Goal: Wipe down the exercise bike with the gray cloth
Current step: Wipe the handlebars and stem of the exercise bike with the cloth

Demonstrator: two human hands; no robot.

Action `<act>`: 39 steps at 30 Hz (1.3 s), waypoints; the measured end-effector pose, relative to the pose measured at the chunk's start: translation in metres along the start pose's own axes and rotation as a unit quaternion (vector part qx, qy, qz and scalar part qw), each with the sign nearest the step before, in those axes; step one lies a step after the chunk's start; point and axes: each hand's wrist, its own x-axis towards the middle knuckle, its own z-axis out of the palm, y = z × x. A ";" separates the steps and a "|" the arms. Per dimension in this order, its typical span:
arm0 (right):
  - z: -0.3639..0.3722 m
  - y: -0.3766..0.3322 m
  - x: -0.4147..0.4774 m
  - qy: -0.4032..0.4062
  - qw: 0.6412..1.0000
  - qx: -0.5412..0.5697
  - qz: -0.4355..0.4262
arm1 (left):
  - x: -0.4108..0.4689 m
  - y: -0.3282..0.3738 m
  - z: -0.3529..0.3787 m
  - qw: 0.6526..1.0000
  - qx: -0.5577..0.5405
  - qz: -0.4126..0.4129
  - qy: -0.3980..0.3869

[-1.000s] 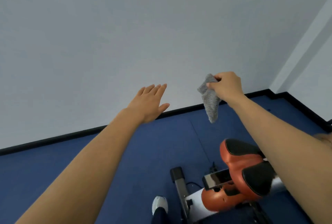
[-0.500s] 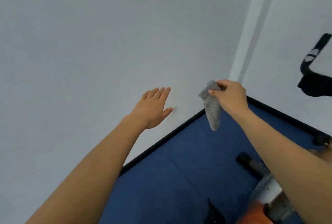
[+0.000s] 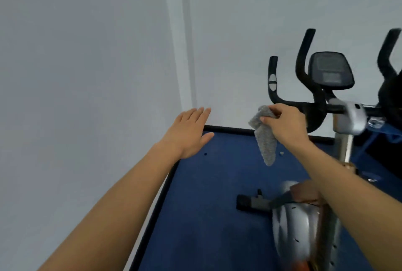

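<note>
The exercise bike fills the right side: black curved handlebars (image 3: 304, 105), a dark console screen (image 3: 329, 70), a silver post (image 3: 345, 140) and a silver and orange body (image 3: 304, 223) low down. My right hand (image 3: 285, 125) pinches the gray cloth (image 3: 265, 138), which hangs limp just left of the handlebars' lower bend. My left hand (image 3: 189, 133) is held out flat with fingers apart, holding nothing, near the room corner.
Pale walls meet in a corner (image 3: 187, 53) ahead, with a black skirting strip (image 3: 228, 129) at the floor. Blue floor mat (image 3: 217, 194) lies under the bike. A black foot bar (image 3: 250, 203) of the bike sticks out left. A dark object (image 3: 391, 96) sits at the right edge.
The view has swung right and up, bringing the handlebars and console into sight. My right hand with the cloth now sits close to the handlebars. Both hands keep the same pose.
</note>
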 end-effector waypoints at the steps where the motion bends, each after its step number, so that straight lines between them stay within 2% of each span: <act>1: -0.002 0.006 0.006 0.014 1.000 -0.009 0.012 | 0.018 -0.002 0.003 1.000 -0.008 0.016 0.000; 8: -0.045 0.047 0.054 0.129 0.988 -0.073 0.050 | 0.137 0.026 0.037 0.992 -0.045 0.115 -0.021; 12: -0.069 0.062 0.109 0.170 0.983 -0.061 0.043 | 0.203 0.045 0.055 0.989 -0.074 0.127 0.003; 17: -0.074 0.080 0.198 0.158 0.987 -0.016 0.015 | 0.283 0.052 0.070 0.988 -0.117 0.096 0.029; 22: -0.058 0.101 0.258 0.077 0.997 0.024 0.003 | 0.344 0.051 0.076 0.983 -0.171 0.055 0.040; 32: -0.018 0.123 0.318 0.022 1.000 0.000 -0.003 | 0.434 0.054 0.068 0.951 -0.261 0.094 0.135; 34: -0.012 0.126 0.320 0.027 1.000 0.009 0.011 | 0.445 0.057 0.068 0.943 -0.278 0.109 0.147; 39: -0.006 0.129 0.327 0.115 0.993 0.032 0.003 | 0.456 0.057 0.071 0.916 -0.328 0.106 0.203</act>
